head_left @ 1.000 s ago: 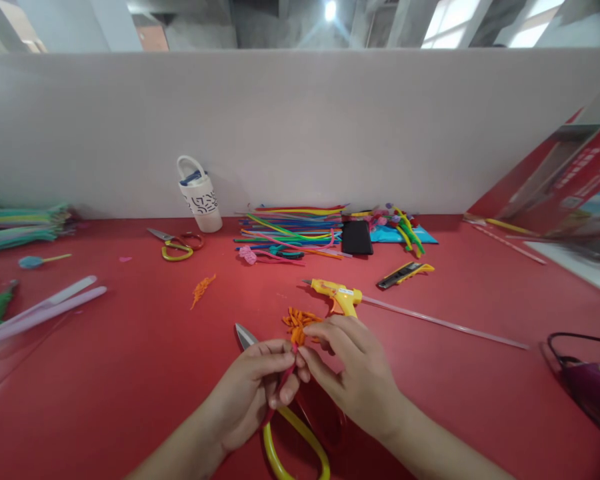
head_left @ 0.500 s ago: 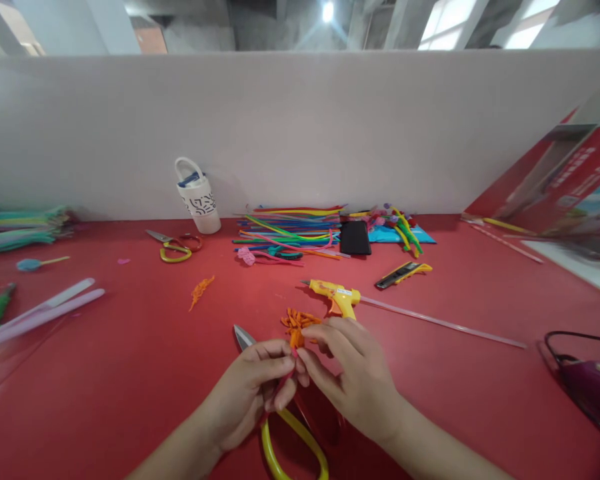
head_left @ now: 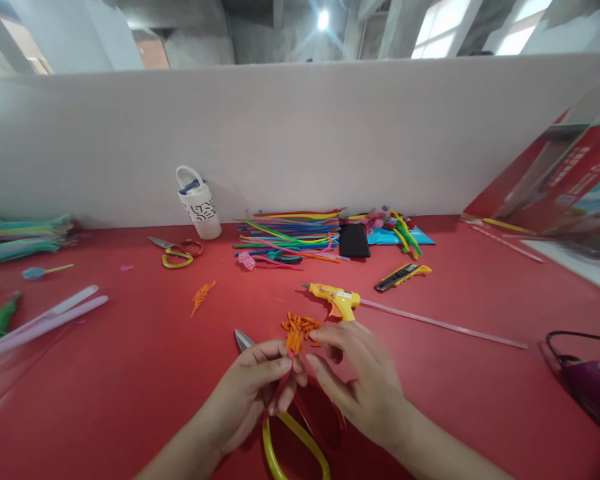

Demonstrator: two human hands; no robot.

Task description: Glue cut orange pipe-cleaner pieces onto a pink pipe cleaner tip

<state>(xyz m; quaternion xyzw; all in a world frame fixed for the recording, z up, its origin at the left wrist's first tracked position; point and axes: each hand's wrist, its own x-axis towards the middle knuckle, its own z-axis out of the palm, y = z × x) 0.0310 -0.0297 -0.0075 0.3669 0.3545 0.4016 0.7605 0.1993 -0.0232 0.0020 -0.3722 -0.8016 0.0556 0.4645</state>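
Note:
Between the thumb and fingers of my left hand is a thin pinkish-red stem, mostly hidden by the fingers. Orange fuzzy pieces fan out from its upper end. Just to the right, my right hand has its thumb and fingers apart, with nothing seen between them. Its fingertips are close to a small pile of short orange pieces on the red table. Under both hands lie large scissors with yellow and red handles, partly covered. A yellow hot glue gun rests beyond my right hand, a long glue stick in its back.
Bundled colored pipe cleaners lie along the white partition, beside a black phone-like slab. A utility knife, smaller scissors, a white cup and an orange sprig also lie around.
My right hand has drawn back a little to the right, away from the orange pieces held at the left fingertips, and its fingers have spread. The left hand keeps its grip.

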